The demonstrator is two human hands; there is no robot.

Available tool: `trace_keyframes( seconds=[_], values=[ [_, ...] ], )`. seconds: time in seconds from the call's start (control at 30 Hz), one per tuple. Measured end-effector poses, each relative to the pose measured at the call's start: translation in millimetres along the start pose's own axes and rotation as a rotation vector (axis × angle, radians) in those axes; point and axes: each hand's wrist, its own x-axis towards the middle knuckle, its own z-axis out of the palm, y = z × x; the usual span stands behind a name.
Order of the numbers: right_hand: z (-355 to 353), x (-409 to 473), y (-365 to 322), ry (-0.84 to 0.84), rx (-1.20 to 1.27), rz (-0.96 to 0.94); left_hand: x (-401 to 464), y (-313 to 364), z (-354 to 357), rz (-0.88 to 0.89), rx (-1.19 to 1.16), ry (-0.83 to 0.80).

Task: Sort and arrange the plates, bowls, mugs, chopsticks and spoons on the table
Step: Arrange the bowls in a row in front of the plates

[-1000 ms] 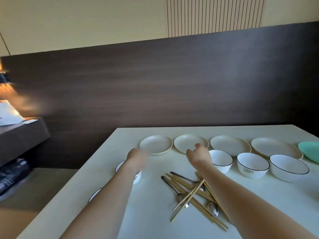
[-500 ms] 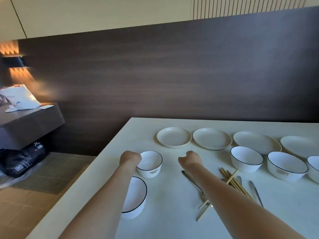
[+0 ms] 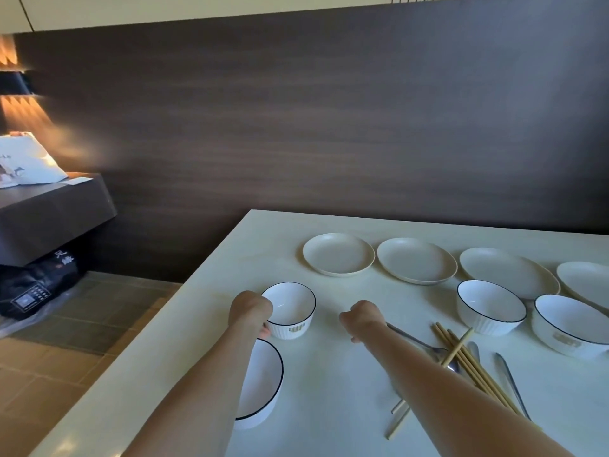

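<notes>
1. Bowls sit on the pale table (image 3: 329, 407); one small white bowl (image 3: 290, 310), dark-rimmed, stands left of centre.
2. Left hand (image 3: 250, 308) grips that bowl's near-left rim — fingers curled over it.
3. Right hand (image 3: 362, 318) hovers at centre, fingers curled, holding nothing.
4. Chopsticks (image 3: 474, 367) and spoons (image 3: 415, 341) lie crossed at lower right; cream plates (image 3: 338, 254) line the far edge.

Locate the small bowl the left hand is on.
Head view, left of centre: the small bowl sits below the leftmost plate, gripped by the left hand, beyond another bowl.
</notes>
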Motion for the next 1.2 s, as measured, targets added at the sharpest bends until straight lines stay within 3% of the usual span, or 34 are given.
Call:
trace_keyframes(
  seconds=[0.23, 0.4, 0.83, 0.97, 1.1, 1.2],
  values=[
    [-9.4, -2.8, -10.8, -0.053, 0.193, -0.031, -24.3, 27.5, 2.2, 0.045, -0.038, -0.044],
    [-26.6, -9.5, -15.6, -0.059, 0.388, -0.110, -43.8, 45.3, 17.9, 0.105, -0.218, -0.135],
    [-84.4, -3.0, 4.6, 0.208, 0.631, -0.052, -70.7, 85.8, 64.9, 0.218, -0.412, -0.287],
    [-99.3, 6.7, 16.9, 0.270, 0.723, 0.048, -74.9, 88.7, 85.5, 0.245, -0.283, -0.333],
    [-106.1, 18.1, 39.5, 0.311, 0.737, 0.171, -74.0, 70.4, 111.5, 0.389, 0.126, -0.288],
    [-104.7, 28.4, 58.3, 0.322, 0.792, 0.258, -74.2, 60.2, 128.4, 0.474, 0.401, -0.341]
  ],
)
